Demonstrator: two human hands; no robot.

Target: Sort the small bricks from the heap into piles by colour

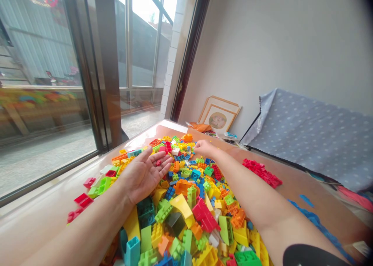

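A large heap of mixed toy building bricks [186, 186] covers the middle of the table. My left hand [142, 174] is palm up over its left side, with fingers stretched out. One small red brick [158, 162] rests on those fingers. Across the heap, my right hand [204, 147] reaches to the far right side, its fingers curled down at the bricks. Whatever they pinch, if anything, is hidden from me. Nearby lie a red brick [168, 146] and a white brick [175, 151].
To the right on the brown table [233, 151] is a separate pile of red bricks [262, 172]. Farther right runs a row of blue bricks [316, 221]. Framed pictures [217, 118] lean against the wall. A dotted grey cloth [309, 138] hangs beyond the table, and a glass door [49, 72] stands left.
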